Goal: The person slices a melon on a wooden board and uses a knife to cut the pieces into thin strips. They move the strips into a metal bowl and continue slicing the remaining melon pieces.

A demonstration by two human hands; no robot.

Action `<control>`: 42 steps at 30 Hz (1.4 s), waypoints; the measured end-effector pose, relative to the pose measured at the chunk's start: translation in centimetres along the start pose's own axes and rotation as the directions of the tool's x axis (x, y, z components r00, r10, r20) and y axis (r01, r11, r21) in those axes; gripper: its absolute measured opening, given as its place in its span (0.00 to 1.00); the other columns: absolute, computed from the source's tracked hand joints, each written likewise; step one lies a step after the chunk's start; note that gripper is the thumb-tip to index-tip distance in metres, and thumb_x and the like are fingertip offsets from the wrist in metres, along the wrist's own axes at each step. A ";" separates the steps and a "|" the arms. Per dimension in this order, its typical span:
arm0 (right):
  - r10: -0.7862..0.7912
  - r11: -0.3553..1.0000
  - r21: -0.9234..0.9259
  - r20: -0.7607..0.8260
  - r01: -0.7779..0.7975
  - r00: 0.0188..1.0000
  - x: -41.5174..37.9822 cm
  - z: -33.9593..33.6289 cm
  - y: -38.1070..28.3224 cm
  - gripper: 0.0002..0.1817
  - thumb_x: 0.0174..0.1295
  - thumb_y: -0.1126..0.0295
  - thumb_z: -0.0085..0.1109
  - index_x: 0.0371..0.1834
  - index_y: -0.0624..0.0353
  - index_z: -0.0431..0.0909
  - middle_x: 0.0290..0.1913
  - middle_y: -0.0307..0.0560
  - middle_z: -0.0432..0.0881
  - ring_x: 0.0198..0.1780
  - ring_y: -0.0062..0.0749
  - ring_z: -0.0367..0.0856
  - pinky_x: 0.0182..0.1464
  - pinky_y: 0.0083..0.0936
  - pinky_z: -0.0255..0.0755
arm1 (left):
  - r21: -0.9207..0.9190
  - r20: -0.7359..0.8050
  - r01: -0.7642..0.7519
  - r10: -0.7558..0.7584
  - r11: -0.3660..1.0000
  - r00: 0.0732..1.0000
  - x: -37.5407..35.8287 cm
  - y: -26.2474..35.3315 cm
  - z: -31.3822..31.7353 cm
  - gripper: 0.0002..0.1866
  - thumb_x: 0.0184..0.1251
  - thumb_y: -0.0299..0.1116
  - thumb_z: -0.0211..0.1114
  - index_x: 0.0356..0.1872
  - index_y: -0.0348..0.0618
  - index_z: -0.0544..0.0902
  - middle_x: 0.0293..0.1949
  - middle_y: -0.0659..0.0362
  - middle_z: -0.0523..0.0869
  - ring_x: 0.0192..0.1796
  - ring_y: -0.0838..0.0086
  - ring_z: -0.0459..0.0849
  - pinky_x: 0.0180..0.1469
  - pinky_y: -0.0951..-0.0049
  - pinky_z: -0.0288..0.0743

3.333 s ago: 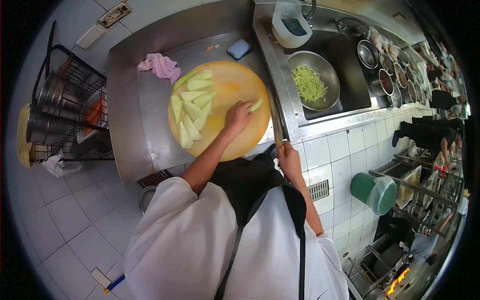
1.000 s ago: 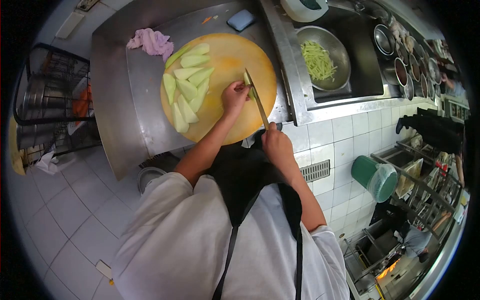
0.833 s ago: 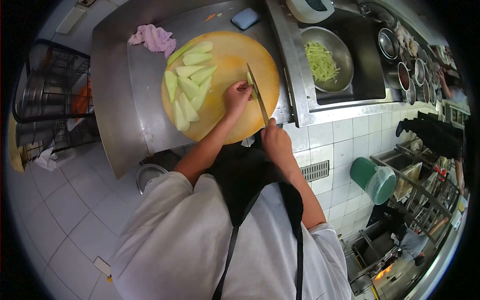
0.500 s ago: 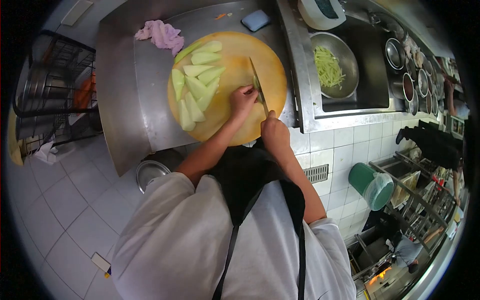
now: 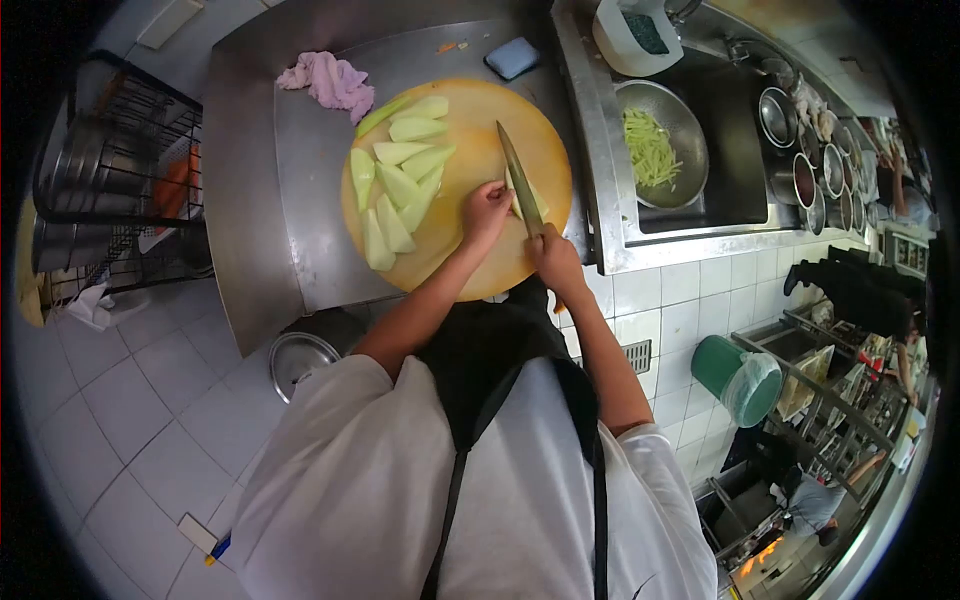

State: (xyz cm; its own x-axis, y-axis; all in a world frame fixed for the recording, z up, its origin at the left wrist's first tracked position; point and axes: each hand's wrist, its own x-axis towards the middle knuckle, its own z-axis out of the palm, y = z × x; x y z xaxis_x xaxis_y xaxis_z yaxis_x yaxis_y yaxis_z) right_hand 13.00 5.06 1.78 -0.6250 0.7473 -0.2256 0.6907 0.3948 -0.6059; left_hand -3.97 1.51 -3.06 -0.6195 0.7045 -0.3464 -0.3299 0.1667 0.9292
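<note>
My right hand (image 5: 556, 264) is wrapped round the handle of a long kitchen knife (image 5: 518, 172). Its blade points away from me, tilted so that its broad side shows, over a pale green vegetable piece (image 5: 539, 202). The curled fingertips of my left hand (image 5: 486, 212) hold that piece against the round wooden chopping board (image 5: 475, 268), close by the blade. Several pale green peeled vegetable wedges (image 5: 398, 186) lie on the board's left half. Part of the piece is hidden by the knife and my fingers.
A metal bowl (image 5: 688, 150) of cut green strips (image 5: 648, 150) stands in the sink (image 5: 735, 160) at right. Behind the board lie a pink cloth (image 5: 328, 82) and a blue sponge (image 5: 512, 57). A green bin (image 5: 722, 368) and other people are farther right.
The knife blade has gone from nearly edge-on to tilted, showing its flat side, and more of the vegetable piece shows right of it. The whole view has shifted slightly.
</note>
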 end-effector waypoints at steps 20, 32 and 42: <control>0.096 0.988 -0.110 -0.075 -0.104 0.993 -9.1 -4.2 -3.4 0.09 0.70 0.67 0.55 0.40 0.63 0.74 0.25 0.66 0.83 0.29 0.65 0.85 0.35 0.58 0.79 | 0.076 -0.010 0.029 -0.028 0.997 1.000 0.0 0.7 0.2 0.13 0.70 0.31 0.73 0.48 0.32 0.85 0.33 0.58 0.88 0.29 0.77 0.87 0.30 0.75 0.83; 0.073 0.988 -0.127 -0.093 -0.085 0.993 -9.4 -4.2 -4.9 0.09 0.69 0.69 0.54 0.37 0.66 0.73 0.24 0.67 0.83 0.28 0.64 0.85 0.32 0.56 0.80 | 0.047 -0.024 0.039 -0.038 0.998 0.999 -0.3 1.2 0.5 0.12 0.70 0.30 0.73 0.44 0.32 0.82 0.33 0.56 0.87 0.29 0.76 0.87 0.29 0.76 0.84; 0.106 0.985 -0.124 -0.089 -0.117 0.990 -9.4 -3.8 -5.3 0.09 0.68 0.69 0.54 0.36 0.66 0.74 0.24 0.69 0.82 0.28 0.65 0.85 0.33 0.57 0.80 | 0.043 -0.012 0.043 -0.043 0.998 0.999 -0.2 1.4 0.4 0.11 0.70 0.29 0.73 0.42 0.32 0.82 0.31 0.57 0.87 0.27 0.78 0.85 0.27 0.77 0.82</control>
State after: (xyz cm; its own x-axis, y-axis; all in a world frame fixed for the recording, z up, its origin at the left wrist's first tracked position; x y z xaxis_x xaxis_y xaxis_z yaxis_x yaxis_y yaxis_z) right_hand 16.58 -2.01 9.99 -0.5131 0.8298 -0.2196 0.7987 0.3678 -0.4763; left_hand -3.99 1.87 -1.60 -0.6131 0.6886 -0.3874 -0.3254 0.2268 0.9180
